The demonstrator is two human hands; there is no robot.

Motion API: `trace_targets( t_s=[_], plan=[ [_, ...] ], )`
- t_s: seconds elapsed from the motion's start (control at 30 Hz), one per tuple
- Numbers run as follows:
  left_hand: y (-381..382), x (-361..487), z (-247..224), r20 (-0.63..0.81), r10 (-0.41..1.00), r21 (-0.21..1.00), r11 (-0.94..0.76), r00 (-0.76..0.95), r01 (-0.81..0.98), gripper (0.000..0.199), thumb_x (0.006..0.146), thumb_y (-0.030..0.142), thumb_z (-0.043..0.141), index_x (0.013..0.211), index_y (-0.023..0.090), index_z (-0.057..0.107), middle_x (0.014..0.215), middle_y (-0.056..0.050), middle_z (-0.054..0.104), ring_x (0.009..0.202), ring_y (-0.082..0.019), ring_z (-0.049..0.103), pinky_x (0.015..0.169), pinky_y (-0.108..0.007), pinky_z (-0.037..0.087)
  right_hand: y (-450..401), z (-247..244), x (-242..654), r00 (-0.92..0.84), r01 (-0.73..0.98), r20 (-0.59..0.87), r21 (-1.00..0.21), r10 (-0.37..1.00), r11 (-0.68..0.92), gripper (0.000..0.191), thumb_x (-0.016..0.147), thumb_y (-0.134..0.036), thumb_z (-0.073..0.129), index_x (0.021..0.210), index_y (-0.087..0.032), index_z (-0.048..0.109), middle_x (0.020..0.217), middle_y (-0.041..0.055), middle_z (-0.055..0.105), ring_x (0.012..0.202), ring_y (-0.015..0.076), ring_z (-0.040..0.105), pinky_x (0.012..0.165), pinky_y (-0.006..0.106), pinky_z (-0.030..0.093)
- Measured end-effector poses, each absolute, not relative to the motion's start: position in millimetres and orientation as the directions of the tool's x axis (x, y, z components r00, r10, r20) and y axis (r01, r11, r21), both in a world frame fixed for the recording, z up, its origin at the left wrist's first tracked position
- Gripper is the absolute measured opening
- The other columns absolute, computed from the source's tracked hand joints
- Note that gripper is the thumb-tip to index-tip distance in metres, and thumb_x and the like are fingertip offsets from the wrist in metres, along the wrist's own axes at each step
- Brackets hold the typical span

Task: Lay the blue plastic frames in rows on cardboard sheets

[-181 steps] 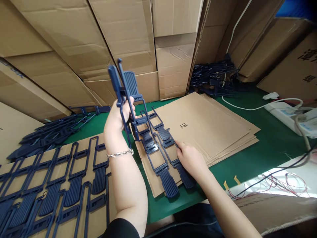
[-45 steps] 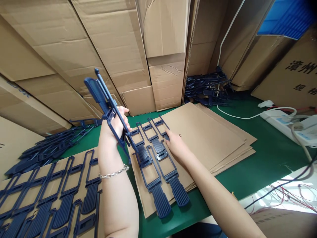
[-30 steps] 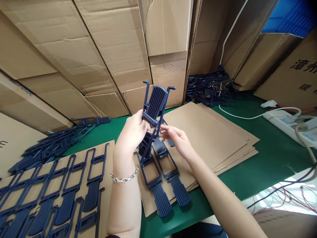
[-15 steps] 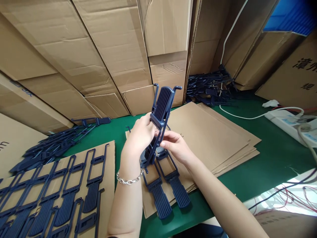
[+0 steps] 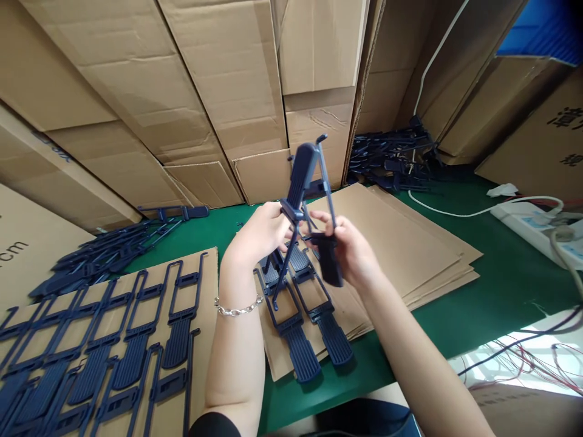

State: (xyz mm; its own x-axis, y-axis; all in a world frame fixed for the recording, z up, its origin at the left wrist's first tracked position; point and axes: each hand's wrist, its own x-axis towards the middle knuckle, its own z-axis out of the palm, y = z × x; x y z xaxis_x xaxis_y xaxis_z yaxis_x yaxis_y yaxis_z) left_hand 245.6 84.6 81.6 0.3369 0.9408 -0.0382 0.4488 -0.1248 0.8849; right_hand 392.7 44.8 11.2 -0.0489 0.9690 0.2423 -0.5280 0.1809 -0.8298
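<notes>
My left hand point(image 5: 265, 233), with a silver bracelet at the wrist, is closed on a dark blue plastic frame point(image 5: 304, 173) that has a ribbed plate. My right hand point(image 5: 357, 252) grips a second dark blue frame point(image 5: 328, 258), its flat end pointing down. The two parts cross in the air over the front of the cardboard sheets, and where they touch is hard to make out. Below them, ribbed dark blue frames point(image 5: 298, 355) lie side by side on cardboard.
Several frames lie in rows on a cardboard sheet point(image 5: 207, 273) at the left. Loose part piles point(image 5: 104, 255) point(image 5: 387, 158) stand at back left and back right. Flat cardboard sheets point(image 5: 401, 243) lie right of centre, a white power strip point(image 5: 532, 227) further right. Boxes point(image 5: 228, 79) line the back.
The single bundle between my hands has spread into two crossing frames. My right hand has moved right and now holds one with its plate hanging down. The view has shifted slightly.
</notes>
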Motion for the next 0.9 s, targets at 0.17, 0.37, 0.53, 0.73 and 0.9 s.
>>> trace_targets(
  t_s=[0.17,0.37,0.53,0.73,0.9],
  plan=[
    [80.7,220.5,95.1,0.018,0.988,0.926,-0.074,0.154,0.369,0.05,0.078,0.056,0.049,0.103,0.013,0.054,0.099,-0.016,0.064,0.071,-0.023,0.065,0.042,-0.021,0.045,17.2,7.5,446.5,0.198,-0.194,0.167,-0.959,0.966,0.206,0.024,0.075,-0.043,0.055,0.071,-0.022,0.047,0.133,0.002,0.045,0.101,0.022,0.058,0.081,0.036,0.05],
    [83.2,188.6,97.0,0.09,0.993,0.904,-0.052,-0.072,0.424,0.051,0.08,0.059,0.043,0.101,0.014,0.054,0.097,-0.015,0.065,0.065,-0.023,0.065,0.042,-0.023,0.045,-31.1,-32.1,470.4,0.375,0.359,0.124,-0.933,0.919,-0.021,0.022,0.074,-0.041,0.057,0.068,-0.02,0.057,0.114,0.0121,0.058,0.12,0.0276,0.044,0.091,0.041,0.039],
    [82.6,176.2,97.6,0.231,0.965,0.805,-0.116,-0.127,0.582,0.035,0.085,0.044,0.04,0.094,0.014,0.054,0.085,-0.009,0.064,0.055,-0.016,0.06,0.039,-0.02,0.04,-50.6,-56.1,448.3,0.284,0.783,0.331,-0.622,0.9,-0.019,0.019,0.072,-0.035,0.053,0.061,-0.02,0.056,0.11,0.0136,0.055,0.112,0.0311,0.047,0.085,0.044,0.041],
    [83.6,171.7,96.4,0.253,0.96,0.769,-0.123,-0.123,0.628,0.03,0.087,0.038,0.036,0.094,0.014,0.053,0.082,-0.005,0.063,0.054,-0.013,0.058,0.041,-0.02,0.042,-52.8,-70.2,427.2,0.184,0.865,0.375,-0.501,0.909,0.031,0.018,0.077,-0.03,0.052,0.063,-0.019,0.054,0.113,0.0137,0.051,0.107,0.0293,0.049,0.086,0.045,0.043],
    [85.2,173.5,93.4,0.258,0.963,0.749,-0.149,-0.078,0.645,0.035,0.086,0.045,0.035,0.086,0.015,0.053,0.083,-0.005,0.063,0.057,-0.014,0.059,0.041,-0.02,0.041,-55.2,-75.8,414.6,0.229,0.852,0.325,-0.523,0.918,-0.028,0.017,0.079,-0.029,0.052,0.065,-0.019,0.054,0.117,0.013,0.049,0.107,0.0283,0.047,0.088,0.046,0.042]
  ],
)
